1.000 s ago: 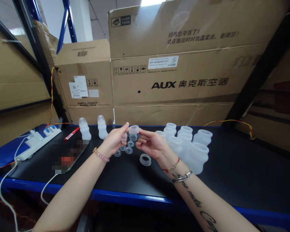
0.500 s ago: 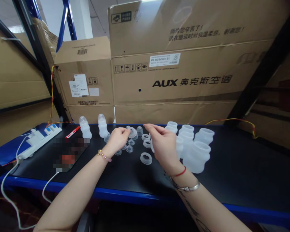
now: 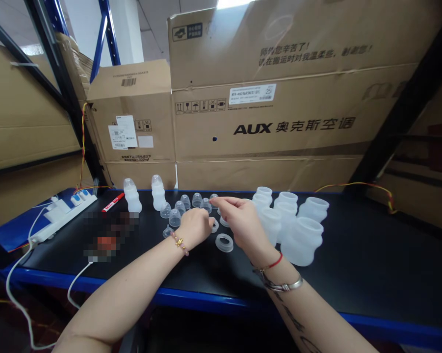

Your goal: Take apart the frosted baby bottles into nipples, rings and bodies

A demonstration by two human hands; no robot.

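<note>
My left hand (image 3: 195, 226) rests low on the black table top (image 3: 353, 255) with its fingers curled down over small clear parts; what it holds is hidden. My right hand (image 3: 243, 221) hovers just to the right, thumb and forefinger pinched together near the row of clear dome caps (image 3: 191, 201); I cannot make out anything in the pinch. A translucent screw ring (image 3: 224, 242) lies in front of the hands, and another ring (image 3: 215, 225) shows between them. Several open translucent bottle bodies (image 3: 301, 240) stand to the right of my right hand.
Two capped small bottles (image 3: 131, 195) (image 3: 157, 192) stand at the back left. A red marker (image 3: 113, 202), a white power strip (image 3: 64, 213) with cables and a blurred flat device (image 3: 108, 235) lie on the left. Large cardboard boxes (image 3: 279, 127) wall off the back.
Both hands have dropped from holding a ring in the air to the table. The left hand moved right and down over the small parts; the right hand turned palm down.
</note>
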